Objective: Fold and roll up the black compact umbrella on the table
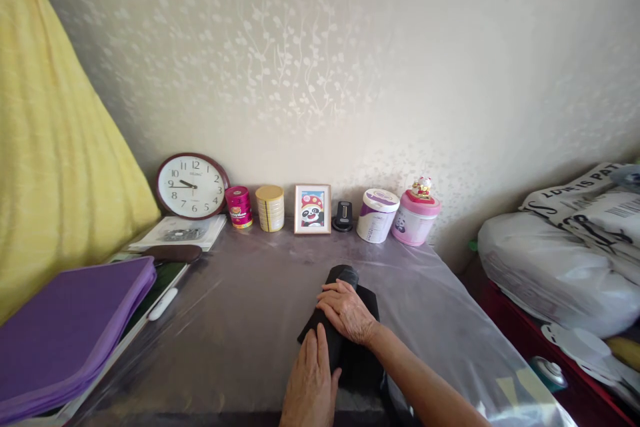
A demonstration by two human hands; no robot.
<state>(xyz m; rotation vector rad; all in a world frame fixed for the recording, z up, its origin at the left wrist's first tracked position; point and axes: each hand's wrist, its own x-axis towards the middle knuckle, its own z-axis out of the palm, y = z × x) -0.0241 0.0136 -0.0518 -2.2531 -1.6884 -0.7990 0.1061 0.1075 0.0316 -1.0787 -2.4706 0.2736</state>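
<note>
Evidently the step in hand is one of pressing or folding a black cloth (336, 347), which lies on the covered table (240, 320) in front of the picture frame (313, 209) and a little to its right; the next move, I would judge, calls for one palm to pin the layered part while the other squares up the looser panel, with light pressure so that the folds do not slide; from left to right, the left hand (311, 377) comes first, directly in front of the frame at the near side of the table, its fingers straight and together, the thumb set apart, laid flat on the cloth and not gripping it; the right hand (345, 310) lies closer to the frame and slightly right of it, palm down, fingers a little parted and gently bent over the upper layer; the cloth itself looks matte, plain and soft, with a corner poking out on the frame's left side, a layered strip running towards the frame, and a wider panel spreading to the right; its near end is dark and partly covered by the arms, so I cannot tell its full shape.
</note>
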